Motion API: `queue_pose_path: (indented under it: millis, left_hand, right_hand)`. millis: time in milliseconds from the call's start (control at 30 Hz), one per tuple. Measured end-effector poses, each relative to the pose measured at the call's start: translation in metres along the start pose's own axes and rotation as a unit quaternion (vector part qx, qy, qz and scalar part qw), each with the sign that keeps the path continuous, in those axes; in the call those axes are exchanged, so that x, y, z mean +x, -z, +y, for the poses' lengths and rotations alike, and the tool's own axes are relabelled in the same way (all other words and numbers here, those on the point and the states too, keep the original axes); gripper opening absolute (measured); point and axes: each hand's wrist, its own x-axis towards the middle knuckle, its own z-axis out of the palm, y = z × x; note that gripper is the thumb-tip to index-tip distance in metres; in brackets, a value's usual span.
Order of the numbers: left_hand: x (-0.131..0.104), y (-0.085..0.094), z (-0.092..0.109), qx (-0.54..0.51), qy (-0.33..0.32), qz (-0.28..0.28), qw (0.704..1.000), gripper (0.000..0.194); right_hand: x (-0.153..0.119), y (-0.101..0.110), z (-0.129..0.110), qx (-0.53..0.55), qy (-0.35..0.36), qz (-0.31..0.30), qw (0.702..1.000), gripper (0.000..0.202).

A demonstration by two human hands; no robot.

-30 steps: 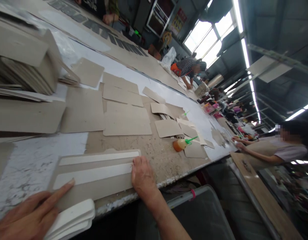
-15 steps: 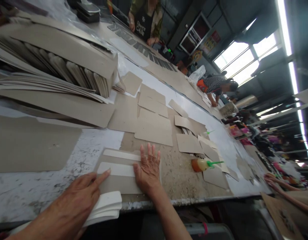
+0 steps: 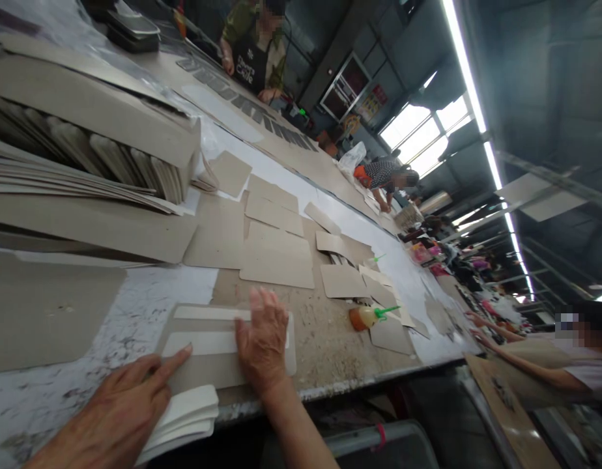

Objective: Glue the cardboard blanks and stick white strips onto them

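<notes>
A grey-beige cardboard piece (image 3: 208,372) with rounded corners lies at the table's near edge. Two white strips run lengthwise across it, a narrow one (image 3: 203,313) toward the far side and a wider one (image 3: 210,343) nearer the middle. My right hand (image 3: 262,342) rests flat over their right part, fingers stretched and slightly blurred. With its index finger, my left hand (image 3: 129,394) presses the left end of the wider strip. Its other fingers are wrapped round a stack of white strips (image 3: 188,410) that juts past the table edge; its thumb is hidden.
Loose cardboard pieces (image 3: 276,254) lie beyond the hands. A glue bottle (image 3: 363,318) with a green nozzle lies to the right. Bundled cardboard (image 3: 86,130) is piled at the left. Co-workers stand across the table (image 3: 255,58), farther along it (image 3: 386,176) and at the right (image 3: 540,365).
The camera view has swung to the right, so everything appears farther left. My right hand shifts slightly over the cardboard. My left hand keeps its finger on the strip and its hold on the stack.
</notes>
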Motion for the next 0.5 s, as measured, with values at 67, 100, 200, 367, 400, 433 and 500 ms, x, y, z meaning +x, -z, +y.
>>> queue_pose_path:
  millis: [67,100,200,367,400,433,500]
  left_hand:
    - [0.000,-0.012,-0.003,-0.008,-0.001,0.037,0.999,0.042]
    - [0.000,-0.018,-0.004,-0.014,-0.006,0.061,0.998,0.043]
    - [-0.001,-0.030,-0.007,-0.029,-0.020,0.116,0.993,0.045]
    - [0.000,-0.031,-0.016,-0.014,-0.062,0.132,0.989,0.051]
    - [0.000,-0.030,-0.018,-0.017,-0.074,0.133,0.988,0.053]
    - [-0.001,-0.029,-0.019,-0.024,-0.077,0.132,0.988,0.052]
    - [-0.001,-0.028,-0.021,-0.039,-0.075,0.131,0.988,0.049]
  right_hand:
    - [-0.017,0.012,0.017,-0.033,-0.118,0.028,0.992,0.036]
    - [-0.025,0.017,0.024,-0.044,-0.152,0.029,0.987,0.035]
    - [-0.045,0.024,0.036,-0.045,-0.189,0.014,0.981,0.037]
    - [-0.050,0.019,0.037,0.003,-0.247,0.030,0.969,0.034]
    - [-0.049,0.019,0.038,0.018,-0.261,0.036,0.965,0.031]
    - [-0.048,0.020,0.040,0.036,-0.273,0.040,0.960,0.027]
    - [-0.047,0.021,0.045,0.077,-0.299,0.049,0.950,0.018]
